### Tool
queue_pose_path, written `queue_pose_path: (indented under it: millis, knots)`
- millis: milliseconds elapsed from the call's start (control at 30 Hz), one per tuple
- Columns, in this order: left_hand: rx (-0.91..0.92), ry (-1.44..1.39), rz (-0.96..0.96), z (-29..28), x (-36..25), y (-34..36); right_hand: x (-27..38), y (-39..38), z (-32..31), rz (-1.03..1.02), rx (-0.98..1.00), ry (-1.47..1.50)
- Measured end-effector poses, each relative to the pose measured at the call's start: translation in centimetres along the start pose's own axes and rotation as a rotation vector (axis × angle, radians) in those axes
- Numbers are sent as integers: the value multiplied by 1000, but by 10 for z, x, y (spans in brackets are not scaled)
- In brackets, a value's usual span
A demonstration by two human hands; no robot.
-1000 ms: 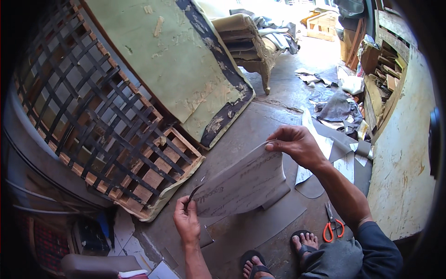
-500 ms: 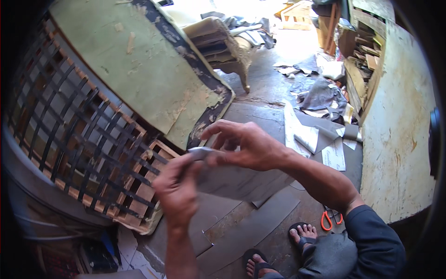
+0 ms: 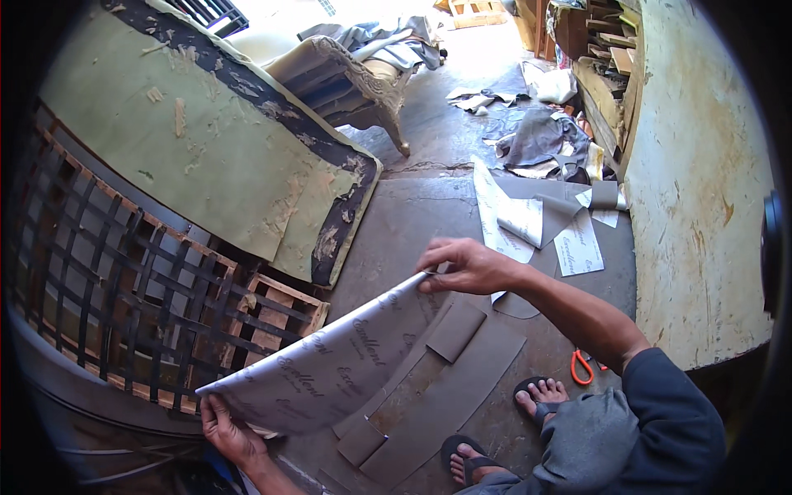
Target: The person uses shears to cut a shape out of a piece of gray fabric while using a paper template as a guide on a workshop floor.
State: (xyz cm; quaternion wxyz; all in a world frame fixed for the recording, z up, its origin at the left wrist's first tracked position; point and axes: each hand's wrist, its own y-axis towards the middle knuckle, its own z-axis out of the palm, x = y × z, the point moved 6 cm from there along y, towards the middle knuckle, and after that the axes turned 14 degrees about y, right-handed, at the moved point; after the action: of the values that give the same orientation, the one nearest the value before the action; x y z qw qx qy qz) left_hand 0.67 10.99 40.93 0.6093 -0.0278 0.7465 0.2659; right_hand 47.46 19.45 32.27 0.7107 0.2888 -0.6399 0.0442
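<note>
A sheet of upholstery material [image 3: 330, 363], with a whitish backing printed all over in dark script, is stretched between my two hands above the floor. My left hand [image 3: 233, 433] pinches its lower left corner, thumb pressed against the edge. At the opposite end, my right hand [image 3: 466, 268] grips the upper right corner between thumb and fingers. The sheet's top edge runs nearly straight from hand to hand, and its lower part sags. Beneath it, several grey-brown strips of similar material [image 3: 458, 396] lie on the floor near my sandalled feet.
Orange-handled scissors [image 3: 582, 369] lie right of my feet. A wooden frame with black webbing [image 3: 124, 272] and a worn green padded panel [image 3: 206, 140] stand at left. Offcuts [image 3: 577, 243] and scraps [image 3: 544, 140] litter the floor ahead. A pale board [image 3: 701, 190] stands at right; a carved chair [image 3: 363, 82] stands beyond.
My hands were close together on the sheet and are now far apart. The left moved down and left, the right slightly rightward and down; the printed backing now shows spread out.
</note>
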Motion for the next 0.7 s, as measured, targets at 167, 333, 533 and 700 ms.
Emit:
queue_pose_path:
  millis: [167,333,533,700]
  knots:
    - [-41,-1,106,1,-41,-18,1,8,0,-33,-207,-271]
    - [17,139,113,-5,-34,-11,-20,9,1,205,-403,-19]
    - [-10,-5,-205,-12,54,26,-71,31,8,527,-315,493]
    - [147,-25,-77,-23,69,2,-60,29,-5,314,-395,539]
